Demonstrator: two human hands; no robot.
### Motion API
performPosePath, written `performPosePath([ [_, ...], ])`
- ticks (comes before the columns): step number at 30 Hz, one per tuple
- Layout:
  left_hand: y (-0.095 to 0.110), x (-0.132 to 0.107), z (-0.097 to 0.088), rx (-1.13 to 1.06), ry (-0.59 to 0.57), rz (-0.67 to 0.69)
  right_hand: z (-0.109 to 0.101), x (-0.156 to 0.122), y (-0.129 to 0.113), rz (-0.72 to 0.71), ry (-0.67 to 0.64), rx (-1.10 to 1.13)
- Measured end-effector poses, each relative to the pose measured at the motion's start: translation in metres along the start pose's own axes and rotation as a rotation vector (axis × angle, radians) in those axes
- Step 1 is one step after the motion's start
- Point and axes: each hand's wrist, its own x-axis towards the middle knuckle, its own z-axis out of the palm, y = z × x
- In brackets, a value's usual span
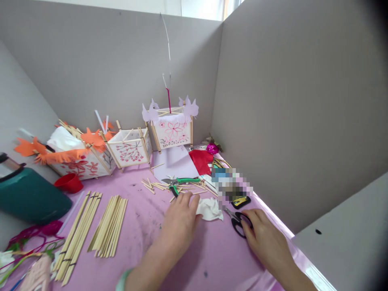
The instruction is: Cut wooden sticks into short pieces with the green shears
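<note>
My right hand (266,238) has its thumb and fingers around the black handle loops of a pair of scissors (237,223), which lie on the pink cloth with the blades pointing away. My left hand (181,220) hovers over or rests on the cloth, fingers apart and holding nothing; I cannot tell whether it touches. Beside its thumb is a crumpled white tissue (210,209). Just past its fingertips lie green-handled pruning shears (186,180), among short cut pieces of wooden stick (157,186).
Paper lanterns on stick frames, one with lilac trim (174,131), one plain (130,152) and one orange-trimmed (81,165), stand along the back. Stick bundles (110,226), a red cup (69,183) and a teal bottle (33,196) are left. Grey partitions (287,101) enclose the table.
</note>
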Motion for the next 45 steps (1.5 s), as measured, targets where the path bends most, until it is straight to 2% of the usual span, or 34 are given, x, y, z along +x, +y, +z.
performPosePath([
  [4,-0.008,-0.042,-0.037,-0.231,0.359,-0.057,0.008,-0.018,-0.012,-0.181,0.205,0.178],
  [6,-0.017,-0.066,-0.049,-0.209,0.45,-0.153,0.014,-0.03,-0.018,-0.266,0.222,0.263],
  [7,-0.023,-0.08,-0.05,-0.181,0.451,-0.202,0.018,-0.035,-0.019,-0.29,0.216,0.291],
  [9,-0.036,-0.109,-0.044,-0.108,0.37,-0.292,0.027,-0.046,-0.021,-0.33,0.209,0.324],
  [12,-0.053,-0.152,-0.022,0.042,0.29,-0.419,0.038,-0.055,-0.02,-0.384,0.237,0.33],
  [16,-0.064,-0.183,0.006,0.198,0.241,-0.479,0.041,-0.054,-0.021,-0.449,0.301,0.296],
  [20,-0.064,-0.188,0.017,0.24,0.244,-0.419,0.037,-0.052,-0.025,-0.469,0.331,0.285],
  [25,-0.066,-0.192,0.021,0.238,0.361,-0.385,0.036,-0.054,-0.026,-0.45,0.321,0.308],
  [45,-0.067,-0.194,0.023,0.221,0.399,-0.374,0.042,-0.054,-0.028,-0.431,0.346,0.258],
])
